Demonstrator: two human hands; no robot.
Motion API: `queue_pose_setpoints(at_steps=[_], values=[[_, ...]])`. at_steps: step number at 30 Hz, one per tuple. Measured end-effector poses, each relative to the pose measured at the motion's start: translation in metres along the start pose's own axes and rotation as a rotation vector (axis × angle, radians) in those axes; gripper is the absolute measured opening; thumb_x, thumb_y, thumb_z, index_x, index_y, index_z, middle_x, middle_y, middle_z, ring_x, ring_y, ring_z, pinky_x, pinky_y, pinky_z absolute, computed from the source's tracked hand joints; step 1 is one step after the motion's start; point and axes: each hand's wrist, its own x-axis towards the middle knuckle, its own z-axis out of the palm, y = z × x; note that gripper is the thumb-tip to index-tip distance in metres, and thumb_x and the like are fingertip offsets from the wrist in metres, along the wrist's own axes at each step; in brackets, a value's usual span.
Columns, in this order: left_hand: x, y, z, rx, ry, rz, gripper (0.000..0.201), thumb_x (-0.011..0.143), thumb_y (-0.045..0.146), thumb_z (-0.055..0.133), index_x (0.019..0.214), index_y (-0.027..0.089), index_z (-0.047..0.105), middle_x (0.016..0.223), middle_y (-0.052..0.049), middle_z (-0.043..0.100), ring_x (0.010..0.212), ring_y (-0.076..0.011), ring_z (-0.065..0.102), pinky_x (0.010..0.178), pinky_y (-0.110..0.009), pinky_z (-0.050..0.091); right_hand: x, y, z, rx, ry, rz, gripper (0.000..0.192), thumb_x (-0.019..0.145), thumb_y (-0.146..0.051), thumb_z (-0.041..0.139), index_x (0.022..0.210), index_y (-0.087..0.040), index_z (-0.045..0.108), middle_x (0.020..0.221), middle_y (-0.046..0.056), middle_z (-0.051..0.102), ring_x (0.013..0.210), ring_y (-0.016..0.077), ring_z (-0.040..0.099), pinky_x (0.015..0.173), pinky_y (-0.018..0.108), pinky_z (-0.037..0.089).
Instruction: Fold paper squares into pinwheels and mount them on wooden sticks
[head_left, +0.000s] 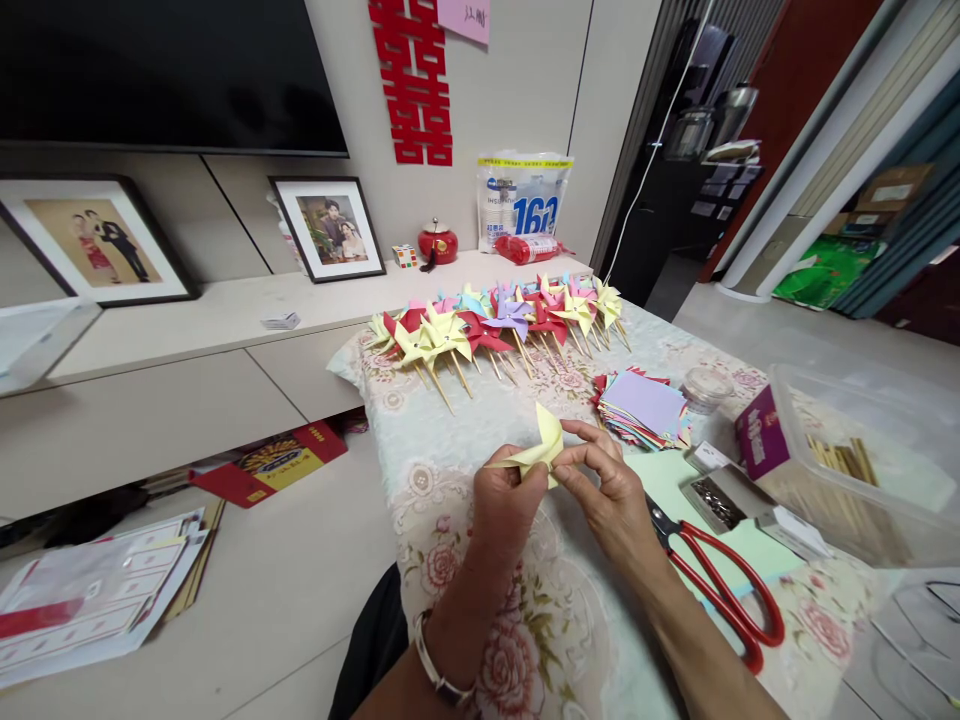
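Observation:
Both hands meet over the flowered tablecloth around a yellow paper pinwheel (551,430) whose blades are partly folded. My left hand (504,500) is closed on its lower left side, thumb pressed near the centre. From the right, the fingers of my right hand (604,475) pinch the same paper near its middle; whether a pin is between them is too small to tell. No stick shows on this pinwheel. Right of my right hand lie red-handled scissors (724,590), partly behind the wrist. Beyond the hands, finished pinwheels (510,318) on wooden sticks lie in a row.
A stack of coloured paper squares (643,405) sits beside a round clear container (706,388). Farther right are an open box of small metal pins (716,500) and a plastic tub (840,450) with wooden sticks. A cabinet (247,310) with framed photos stands behind the table.

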Motion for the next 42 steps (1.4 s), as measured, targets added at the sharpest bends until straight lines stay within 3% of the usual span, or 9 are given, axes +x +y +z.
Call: queue_pose_setpoints(at_steps=[17, 33, 42], values=[[-0.0005, 0.001, -0.0002, 0.006, -0.032, 0.002, 0.014, 0.067, 0.028, 0.066, 0.066, 0.018, 0.056, 0.051, 0.007, 0.045, 0.048, -0.0081, 0.036, 0.047, -0.021, 0.027, 0.0009, 0.0008, -0.0017, -0.169, -0.03, -0.121, 0.015, 0.093, -0.029, 0.059, 0.082, -0.024, 0.068, 0.125, 0.009, 0.059, 0.123, 0.0285, 0.048, 0.105, 0.049, 0.03], [-0.0005, -0.0021, -0.0001, 0.063, -0.045, 0.004, 0.016, 0.068, 0.03, 0.066, 0.067, 0.018, 0.057, 0.052, 0.007, 0.045, 0.049, -0.0086, 0.035, 0.048, -0.021, 0.027, 0.0017, -0.0021, -0.0014, -0.082, -0.068, -0.026, 0.019, 0.091, -0.031, 0.057, 0.076, -0.022, 0.064, 0.124, 0.009, 0.057, 0.124, 0.0292, 0.046, 0.105, 0.048, 0.03], [-0.0023, -0.0046, 0.0013, 0.028, -0.029, 0.016, 0.015, 0.068, 0.03, 0.068, 0.068, 0.018, 0.059, 0.052, 0.006, 0.05, 0.049, -0.0094, 0.039, 0.05, -0.022, 0.029, -0.0019, -0.0051, 0.0034, -0.11, -0.01, -0.028, 0.019, 0.092, -0.032, 0.056, 0.077, -0.023, 0.064, 0.114, 0.008, 0.062, 0.111, 0.0278, 0.053, 0.097, 0.044, 0.037]])
